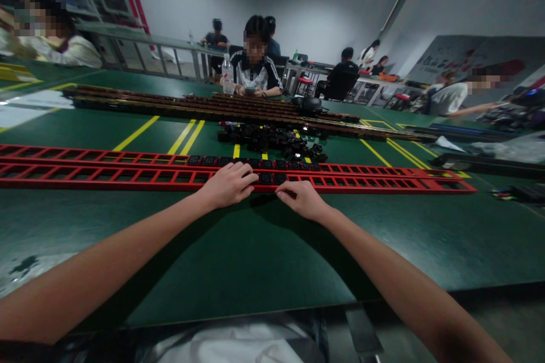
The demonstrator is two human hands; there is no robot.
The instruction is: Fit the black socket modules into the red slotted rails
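Observation:
Across the green table lie two long red slotted frames (374, 185), side by side like ladders. Square black socket-like modules (267, 178) sit in the middle slots of both. My left hand (230, 184) rests over the nearer frame, fingers bent down onto it and hiding the slots beneath. Just right of the visible modules, my right hand (301, 198) is at the frame's near edge, thumb and forefinger pinched together. Whatever is between those fingertips, if anything, is too small to make out. Behind the frames lies a heap of black parts (264, 139).
Long dark brown rails (170, 103) are stacked farther back on the table (238, 261). A water bottle (227, 76) stands beyond them, near a seated person (255, 65). Another person (451, 96) reaches toward dark parts at right. Clear plastic wrap (511, 147) lies on the right.

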